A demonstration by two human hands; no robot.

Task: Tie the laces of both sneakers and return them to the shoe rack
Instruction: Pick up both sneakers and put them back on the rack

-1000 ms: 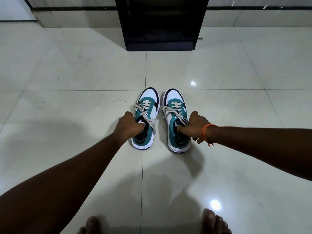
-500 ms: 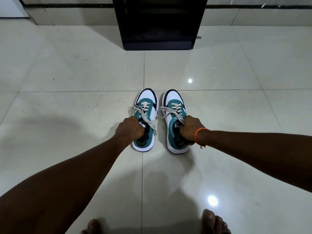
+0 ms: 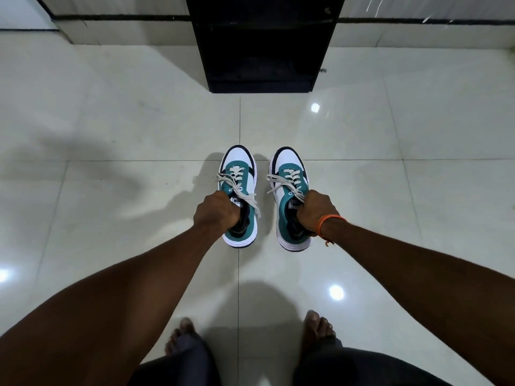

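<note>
Two teal, white and black sneakers hang side by side above the tiled floor, toes pointing away from me. My left hand [image 3: 216, 211] grips the left sneaker [image 3: 239, 174] by its tongue and collar. My right hand [image 3: 315, 211], with an orange band at the wrist, holds the right sneaker [image 3: 288, 174] the same way. Cream laces lie tied in loose bows over both tongues. The black shoe rack [image 3: 262, 43] stands straight ahead against the wall, its lower shelf open.
Glossy pale floor tiles [image 3: 111, 129] spread all around, with bright light reflections. My bare feet [image 3: 181, 338] and dark trouser legs show at the bottom edge. A tiled wall base with a dark stripe [image 3: 418, 22] runs behind the rack.
Both sneakers have come up off the floor in my hands. The view has risen and tilted, so the rack looks closer and my feet and legs have come into sight.
</note>
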